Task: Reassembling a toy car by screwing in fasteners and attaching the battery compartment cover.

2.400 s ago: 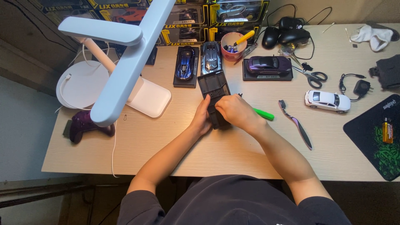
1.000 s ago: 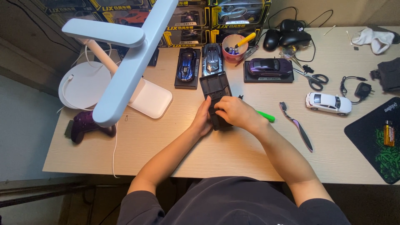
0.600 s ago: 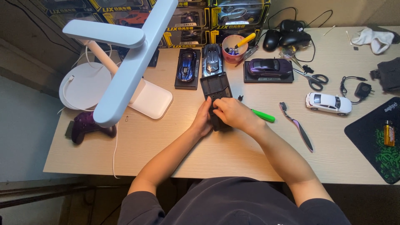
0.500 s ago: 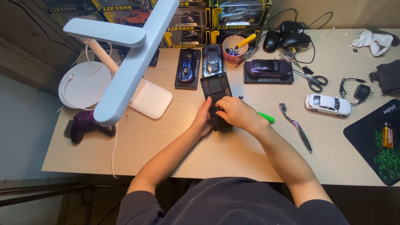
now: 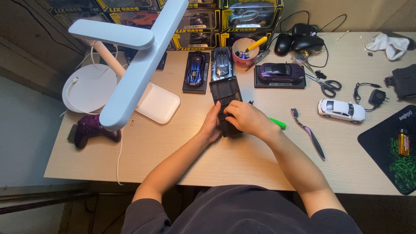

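A dark model car chassis (image 5: pixel 225 93) lies upside down on the wooden desk (image 5: pixel 242 160), lengthwise away from me. My left hand (image 5: pixel 212 125) grips its near left side. My right hand (image 5: pixel 245 119) rests on top of its near half, fingers curled onto it, hiding that part. A green-tipped tool (image 5: pixel 277 123) pokes out from under my right hand on the desk; I cannot tell whether the hand holds it.
A white desk lamp (image 5: pixel 134 65) reaches over the left. Model cars on plinths (image 5: pixel 196 71) (image 5: pixel 279 73), a cup of tools (image 5: pixel 245 50), scissors (image 5: pixel 327 86), a white car (image 5: pixel 341 110), a toothbrush (image 5: pixel 308 134), a black mat (image 5: pixel 392 147) and a purple controller (image 5: pixel 91 130) surround me.
Both hands stay on the chassis with only tiny shifts of the fingers. Nothing else on the desk has moved.
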